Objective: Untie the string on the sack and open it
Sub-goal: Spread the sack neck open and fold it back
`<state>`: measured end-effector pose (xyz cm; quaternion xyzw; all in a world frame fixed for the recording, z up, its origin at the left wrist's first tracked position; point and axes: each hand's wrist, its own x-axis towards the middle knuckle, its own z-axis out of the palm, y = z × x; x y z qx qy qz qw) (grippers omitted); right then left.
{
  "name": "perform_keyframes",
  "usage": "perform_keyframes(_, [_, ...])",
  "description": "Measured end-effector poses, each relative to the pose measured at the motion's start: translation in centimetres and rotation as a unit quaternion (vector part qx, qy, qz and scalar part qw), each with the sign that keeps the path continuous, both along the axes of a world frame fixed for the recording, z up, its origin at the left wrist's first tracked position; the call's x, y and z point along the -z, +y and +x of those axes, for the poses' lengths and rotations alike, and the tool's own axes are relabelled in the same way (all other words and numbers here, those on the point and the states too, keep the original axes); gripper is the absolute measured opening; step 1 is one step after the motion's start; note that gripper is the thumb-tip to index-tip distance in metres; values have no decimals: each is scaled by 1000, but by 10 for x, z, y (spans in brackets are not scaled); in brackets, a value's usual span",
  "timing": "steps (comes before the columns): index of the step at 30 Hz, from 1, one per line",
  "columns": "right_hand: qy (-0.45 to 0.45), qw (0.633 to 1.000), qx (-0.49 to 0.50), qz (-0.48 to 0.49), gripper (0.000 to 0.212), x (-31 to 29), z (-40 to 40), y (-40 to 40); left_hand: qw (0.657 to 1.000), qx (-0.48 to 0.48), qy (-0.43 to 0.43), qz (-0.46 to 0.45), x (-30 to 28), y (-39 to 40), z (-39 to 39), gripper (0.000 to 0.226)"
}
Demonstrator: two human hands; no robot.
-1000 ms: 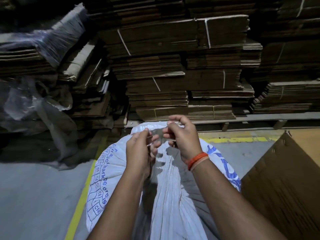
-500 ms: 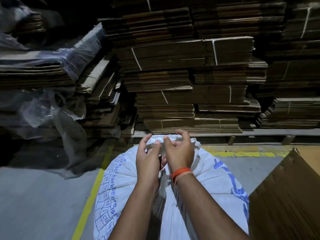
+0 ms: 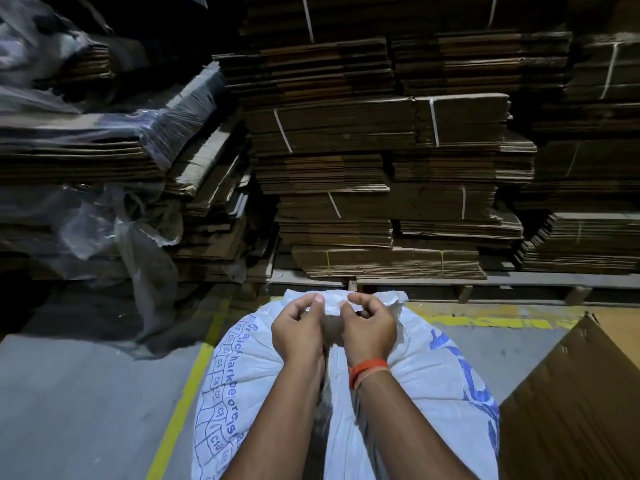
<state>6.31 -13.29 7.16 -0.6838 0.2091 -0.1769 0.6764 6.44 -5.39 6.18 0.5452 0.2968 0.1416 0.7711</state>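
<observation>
Hands are working at the gathered neck of the white woven plastic sack with blue print [image 3: 249,386], which is standing on the grey floor [image 3: 76,410] near the person, just to the right of the yellow painted line [image 3: 183,403]; the left hand [image 3: 299,332] and the right hand [image 3: 369,329] are both curling their fingers and pinching the crumpled white top edge between them; the string itself is not showing, so whether it is undone cannot be told; judging by the fabric beginning to spread at the far rim, the untying is probably finishing and the mouth is only starting to part; pulling it fully open is left. Bundled stacks of flattened brown cardboard [image 3: 346,168] are filling the far side.
</observation>
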Motion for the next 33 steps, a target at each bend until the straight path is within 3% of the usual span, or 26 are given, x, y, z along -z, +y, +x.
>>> perform_keyframes(4, [-15,999,-5,45,24,8,-43,-6,1000,17,-15,-21,12,-4,-45,13])
perform_keyframes(8, [12,998,3,65,7,19,-86,-15,998,53,-2,39,17,1,-96,27])
perform_keyframes(16, [74,995,-41,-53,29,6,-130,-54,980,110,26,163,-4,24,-178,46])
perform_keyframes(21, [109,977,-124,-133,43,3,-169,-78,943,142,64,295,-7,43,-214,60])
perform_keyframes(27, [199,955,-177,-128,61,31,-232,-88,880,199,157,401,13,52,-252,76])
perform_keyframes(33, [274,898,-269,-216,55,57,-275,-60,813,193,239,495,29,80,-257,52])
